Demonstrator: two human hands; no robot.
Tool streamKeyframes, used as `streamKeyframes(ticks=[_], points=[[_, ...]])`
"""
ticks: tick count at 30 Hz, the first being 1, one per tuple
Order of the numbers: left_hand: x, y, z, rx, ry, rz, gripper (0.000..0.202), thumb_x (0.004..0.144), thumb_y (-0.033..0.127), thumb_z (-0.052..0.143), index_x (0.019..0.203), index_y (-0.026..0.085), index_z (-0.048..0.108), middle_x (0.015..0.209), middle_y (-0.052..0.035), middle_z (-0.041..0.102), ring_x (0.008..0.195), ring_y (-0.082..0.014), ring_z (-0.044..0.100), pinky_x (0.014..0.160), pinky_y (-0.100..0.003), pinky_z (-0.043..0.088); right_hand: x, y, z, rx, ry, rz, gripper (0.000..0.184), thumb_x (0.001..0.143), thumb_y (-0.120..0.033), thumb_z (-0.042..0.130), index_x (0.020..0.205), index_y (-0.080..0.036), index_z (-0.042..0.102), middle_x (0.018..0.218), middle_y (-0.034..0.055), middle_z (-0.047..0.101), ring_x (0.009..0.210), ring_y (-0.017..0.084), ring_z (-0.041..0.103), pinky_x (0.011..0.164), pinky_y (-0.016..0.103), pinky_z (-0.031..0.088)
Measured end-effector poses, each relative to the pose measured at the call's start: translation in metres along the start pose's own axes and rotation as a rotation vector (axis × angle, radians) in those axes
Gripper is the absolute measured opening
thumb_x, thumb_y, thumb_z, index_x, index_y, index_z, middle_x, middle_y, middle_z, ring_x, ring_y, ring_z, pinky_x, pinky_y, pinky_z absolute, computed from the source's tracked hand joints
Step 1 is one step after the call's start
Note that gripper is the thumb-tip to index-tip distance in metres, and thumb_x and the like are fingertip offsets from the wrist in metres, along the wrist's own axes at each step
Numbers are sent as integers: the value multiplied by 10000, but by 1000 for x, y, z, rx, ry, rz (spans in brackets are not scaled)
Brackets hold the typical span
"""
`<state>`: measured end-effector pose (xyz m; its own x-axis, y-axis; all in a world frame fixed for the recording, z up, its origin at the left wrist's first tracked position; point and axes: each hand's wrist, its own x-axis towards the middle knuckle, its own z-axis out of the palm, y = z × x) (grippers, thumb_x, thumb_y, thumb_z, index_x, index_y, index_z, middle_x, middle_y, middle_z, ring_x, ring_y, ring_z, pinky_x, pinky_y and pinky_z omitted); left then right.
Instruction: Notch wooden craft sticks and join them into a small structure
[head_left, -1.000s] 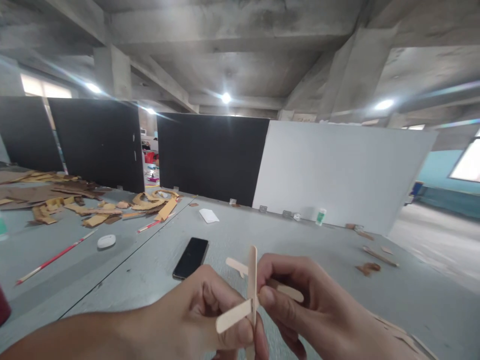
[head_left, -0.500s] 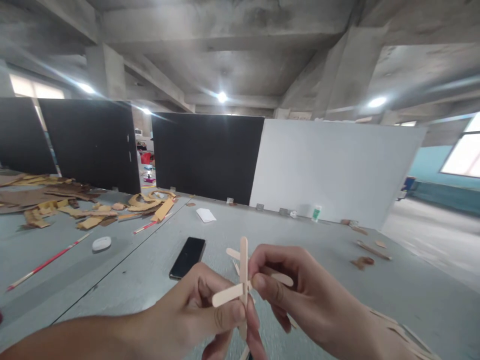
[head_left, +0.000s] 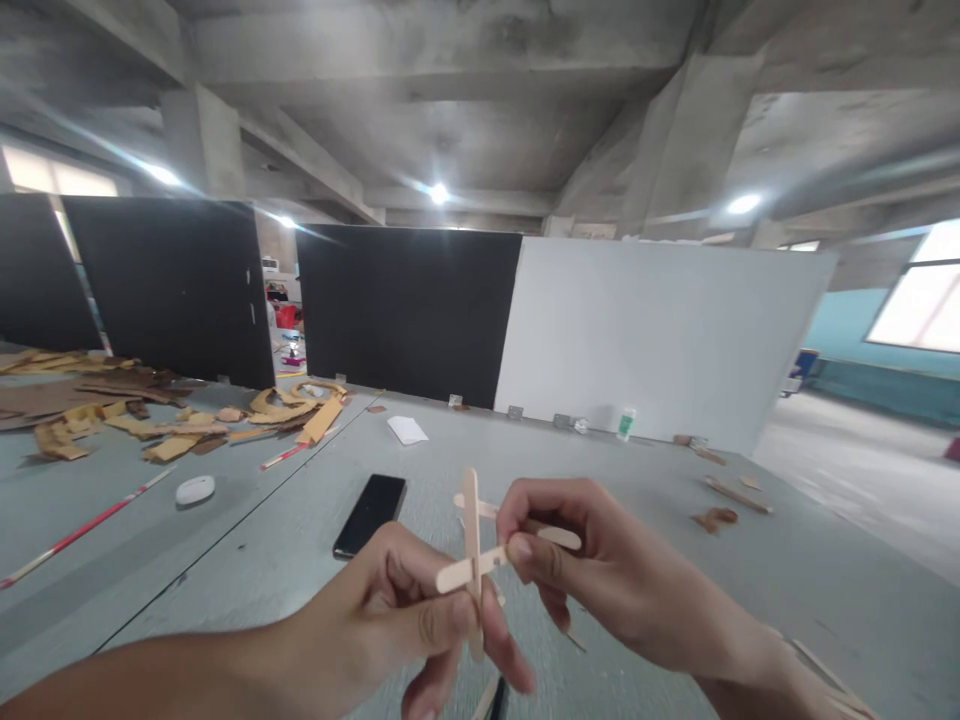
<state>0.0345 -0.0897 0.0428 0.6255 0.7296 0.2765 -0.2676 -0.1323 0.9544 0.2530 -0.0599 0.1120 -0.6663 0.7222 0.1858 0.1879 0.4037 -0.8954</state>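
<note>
Shifting crosswise stick (head_left: 452, 576) rightward across upright stick (head_left: 471, 510); pinching upright with left hand (head_left: 397, 610), crosswise end with right hand (head_left: 596, 570), above grey tabletop (head_left: 262, 565) | phone (head_left: 370, 515) just beyond | yellow-brown scraps (head_left: 176, 447) farther left | black panel (head_left: 409, 315), white panel (head_left: 652, 330) behind | concrete ceiling (head_left: 487, 130) overhead

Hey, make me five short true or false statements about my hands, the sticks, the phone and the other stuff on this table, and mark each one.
1. Your left hand holds an upright stick. True.
2. Your right hand lies open with nothing in it. False: your right hand grips a stick.
3. The phone is to the right of both hands. False: the phone lies on the left side, just beyond your left hand.
4. A heap of scraps lies to the left of the phone. True.
5. The bottle is lying on its side. False: the bottle stands upright near the white panel.
</note>
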Motion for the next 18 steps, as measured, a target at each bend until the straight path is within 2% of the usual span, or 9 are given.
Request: streamKeyframes(ticks=[3,5,8,10,12,14,15,16,18], points=[[1,-10,-1,-86,44,19,431,972,580,706,859,175,800,433,43,491,514,-128,545,686,-288,503,4,6,-4,28,-11,-23,438,921,-589,775,826,-170,684,676,-43,544,538,97,517,495,202,468],[2,-14,-2,-108,46,14,409,975,551,716,847,170,791,431,43,493,519,-130,561,660,-269,489,4,10,-7,14,-18,-20,426,925,-571,780,832,-165,691,682,-38,563,544,92,514,509,201,454],[6,-17,-1,-143,22,-1,389,980,525,723,895,155,808,524,-7,627,463,-97,531,528,-212,389,5,14,-10,-7,-21,-15,409,921,-550,791,837,-164,689,684,-38,567,553,93,513,515,207,424],[8,-19,-1,-160,25,-7,377,979,512,732,927,150,823,616,-43,710,417,-62,481,512,-208,375,7,19,-14,-24,-29,-3,410,924,-562,776,842,-171,686,667,-43,561,553,103,525,514,217,427],[5,-17,-2,-170,51,47,333,980,480,745,903,168,831,568,-9,675,426,-58,500,598,-223,461,10,24,-22,-53,-17,9,400,920,-560,772,830,-181,680,659,-46,562,550,110,537,519,230,454],[-3,-8,-6,-163,36,144,285,991,439,743,858,203,831,504,30,610,481,-80,582,711,-254,536,13,31,-34,-89,31,20,374,918,-521,783,792,-187,672,673,-45,568,553,109,539,539,240,485],[-7,-2,-8,-152,-17,166,264,998,422,736,871,215,837,585,-3,689,502,-91,618,678,-249,540,15,34,-41,-107,59,28,358,921,-489,789,771,-186,671,688,-41,574,563,107,543,559,245,499],[-12,6,-11,-119,-43,130,248,998,416,735,888,218,838,735,-50,777,554,-109,670,628,-234,529,16,37,-46,-121,80,42,347,927,-464,788,758,-185,669,681,-42,569,566,108,549,573,249,506],[-17,20,-16,-61,86,147,227,1032,384,692,936,221,817,893,-59,818,509,-67,641,534,-182,465,18,39,-52,-138,95,64,334,933,-439,785,749,-185,670,658,-42,578,570,113,576,583,255,514]])
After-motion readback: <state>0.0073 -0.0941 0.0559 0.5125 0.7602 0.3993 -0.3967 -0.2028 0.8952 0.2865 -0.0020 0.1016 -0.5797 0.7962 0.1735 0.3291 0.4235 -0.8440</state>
